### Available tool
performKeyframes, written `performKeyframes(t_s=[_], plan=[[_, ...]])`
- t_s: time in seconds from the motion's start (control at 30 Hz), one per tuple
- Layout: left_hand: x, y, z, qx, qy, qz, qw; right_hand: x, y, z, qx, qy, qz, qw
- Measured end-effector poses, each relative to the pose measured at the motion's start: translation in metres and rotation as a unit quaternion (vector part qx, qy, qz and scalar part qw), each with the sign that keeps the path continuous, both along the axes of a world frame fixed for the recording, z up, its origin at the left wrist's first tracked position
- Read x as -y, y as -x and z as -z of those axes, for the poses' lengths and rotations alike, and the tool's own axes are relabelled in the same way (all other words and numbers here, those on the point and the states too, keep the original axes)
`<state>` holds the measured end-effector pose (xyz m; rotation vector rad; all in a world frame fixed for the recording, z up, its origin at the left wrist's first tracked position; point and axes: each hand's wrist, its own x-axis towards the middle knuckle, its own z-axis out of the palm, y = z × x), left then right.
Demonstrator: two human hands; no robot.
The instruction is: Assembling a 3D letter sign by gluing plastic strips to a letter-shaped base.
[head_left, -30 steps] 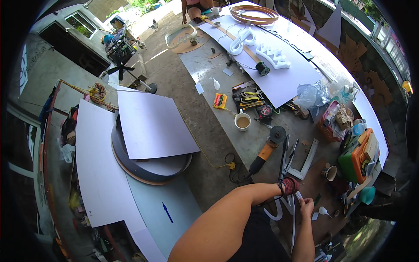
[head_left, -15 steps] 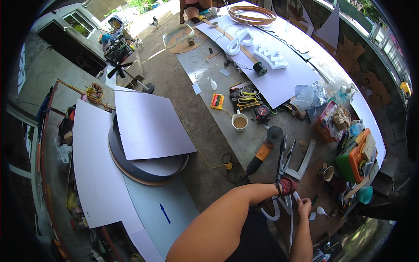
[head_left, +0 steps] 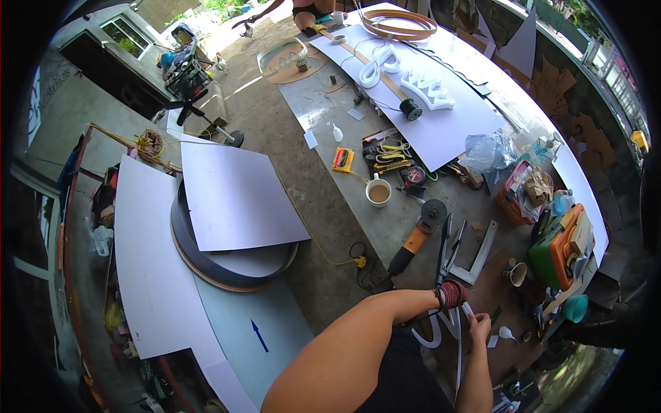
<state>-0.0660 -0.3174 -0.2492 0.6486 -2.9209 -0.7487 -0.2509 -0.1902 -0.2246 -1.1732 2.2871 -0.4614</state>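
Observation:
My left hand (head_left: 454, 294), in a red and black knitted glove, is closed beside the lower end of a long grey metal tool (head_left: 443, 251) with two arms; what it grips is hidden. Close on its right, my right hand (head_left: 480, 325) is bare and pinches a narrow white strip (head_left: 468, 310) between thumb and fingers. White curved strip pieces (head_left: 430, 334) stand below the two hands, partly covered by my left forearm. An angle grinder (head_left: 416, 237) with an orange body lies just beyond, next to a metal square (head_left: 480, 258).
A mug of coffee (head_left: 378, 191) stands near the table's left edge. White foam-like shapes (head_left: 427, 91) rest on a white sheet farther back. At right are an orange and green toolbox (head_left: 561, 248) and a red basket (head_left: 516, 196). Another person (head_left: 313, 12) is at the far end.
My hands stay almost in place. At the far end, the other person's arm has swung out to the left. The standing fan's head has turned.

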Motion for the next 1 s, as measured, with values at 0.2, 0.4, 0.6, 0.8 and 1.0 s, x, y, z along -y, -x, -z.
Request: performKeyframes(t_s=[0.2,0.4,0.6,0.8,1.0], plan=[[0.001,0.001,0.003,-0.013,-0.008,-0.005,1.0,0.001,0.0,0.0,0.013,0.002,0.002,1.0],[-0.004,0.009,0.022,-0.007,-0.038,-0.054,0.998,-0.001,0.002,0.005,0.018,0.009,0.0,1.0],[-0.005,0.008,0.018,-0.028,-0.02,-0.061,0.998,-0.004,0.005,0.01,0.014,0.018,-0.004,1.0],[-0.005,0.008,0.016,-0.009,-0.028,-0.05,0.998,-0.002,0.001,0.005,0.008,0.016,-0.001,1.0],[-0.001,0.006,0.009,0.026,-0.013,-0.007,1.0,-0.003,0.001,0.004,0.011,0.018,0.001,1.0]])
